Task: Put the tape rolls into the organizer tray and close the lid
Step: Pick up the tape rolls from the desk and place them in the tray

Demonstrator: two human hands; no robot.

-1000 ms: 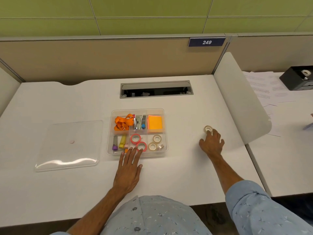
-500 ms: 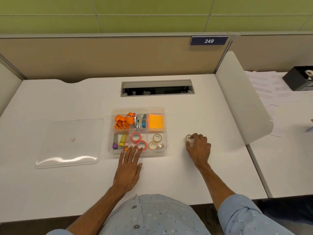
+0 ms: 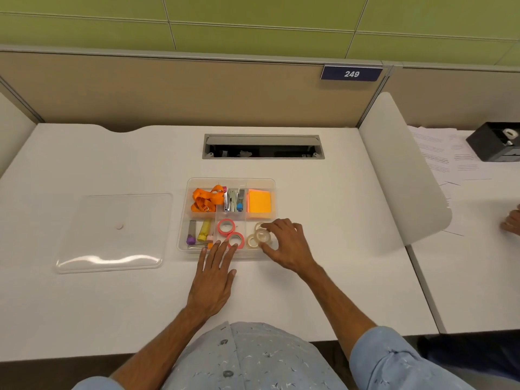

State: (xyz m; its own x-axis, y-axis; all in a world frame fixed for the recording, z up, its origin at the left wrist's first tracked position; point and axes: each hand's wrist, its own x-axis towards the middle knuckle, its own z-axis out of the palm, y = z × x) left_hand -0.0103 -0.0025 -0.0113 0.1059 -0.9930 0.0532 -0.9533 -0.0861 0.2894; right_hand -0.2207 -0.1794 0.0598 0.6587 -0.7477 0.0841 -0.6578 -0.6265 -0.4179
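A clear organizer tray [image 3: 260,182] sits mid-desk, uncovered. Its near middle compartment holds two pink tape rolls [image 3: 226,226]. The near right compartment holds clear tape rolls [image 3: 252,241]. My right hand [image 3: 287,243] hovers over that compartment, its fingertips pinching one more clear tape roll [image 3: 262,235] just above the others. My left hand [image 3: 215,280] lies flat on the desk, fingers apart, its tips touching the tray's front wall. The clear lid [image 3: 112,232] lies flat on the desk to the tray's left.
An orange lanyard [image 3: 206,199], staplers [image 3: 233,199], orange sticky notes [image 3: 259,201] and markers [image 3: 198,232] fill the other compartments. A cable slot [image 3: 263,146] opens behind the tray. A white divider [image 3: 402,164] stands right; beyond it lie papers, a black dispenser [image 3: 496,140] and another person's hand [image 3: 511,222].
My right hand picked up the clear tape roll from the desk on the right and carried it left to the tray's near right compartment. My left hand stayed put.
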